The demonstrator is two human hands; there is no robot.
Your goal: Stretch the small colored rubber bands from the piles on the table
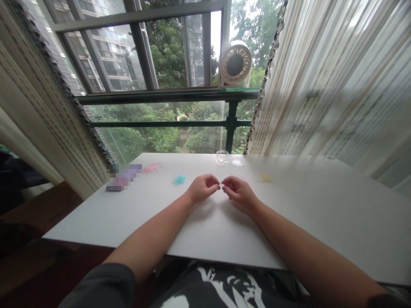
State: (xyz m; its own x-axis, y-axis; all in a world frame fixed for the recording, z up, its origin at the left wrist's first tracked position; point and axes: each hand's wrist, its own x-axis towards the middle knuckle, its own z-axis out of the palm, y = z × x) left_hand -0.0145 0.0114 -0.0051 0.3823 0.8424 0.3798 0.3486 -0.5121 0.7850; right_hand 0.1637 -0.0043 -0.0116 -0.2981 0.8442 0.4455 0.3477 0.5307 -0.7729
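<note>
My left hand and my right hand face each other above the middle of the white table. Thumb and forefinger are pinched together on both, with the tips almost touching. Whatever sits between the fingertips is too small to make out. Left of my left hand lies a small loose pile of turquoise bits. A yellowish pile is to the right of my right hand. Beyond the hands stands a clear round container, with a clear flat disc, perhaps its lid, beside it.
A pink pile of bits lies at the back left, near a blurred-out purplish object at the table's left edge. Behind the table are a green railing and a window. Curtains hang on both sides.
</note>
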